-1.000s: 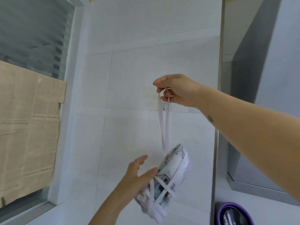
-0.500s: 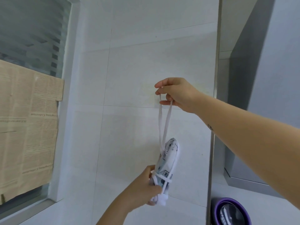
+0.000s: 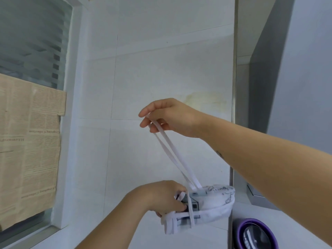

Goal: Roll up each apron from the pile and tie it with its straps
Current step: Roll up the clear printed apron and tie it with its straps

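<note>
In the lower middle of the frame, the left hand (image 3: 161, 196) curls its fingers round one end of the rolled apron (image 3: 213, 203), a white printed bundle already crossed by bands. Above it, at mid-frame, the right hand (image 3: 172, 115) pinches the two straps (image 3: 179, 159), which run taut down to the roll. A purple-rimmed container (image 3: 239, 229) sits at lower right and newspaper (image 3: 30, 141) covers the window at left.

Setting: domestic interior, probably a kitchen or utility corner; exact room cannot be told. Evidence: wall (image 3: 161, 78) clad in large white glazed tiles with thin grout lines. Window (image 3: 32, 42) at left, white frame, lower pane covered with yellowed newspaper (image 3: 30, 150). Grey metal panel (image 3: 269, 69) at right. Purple-rimmed round container (image 3: 256, 234) bottom right, contents unclear.
</note>
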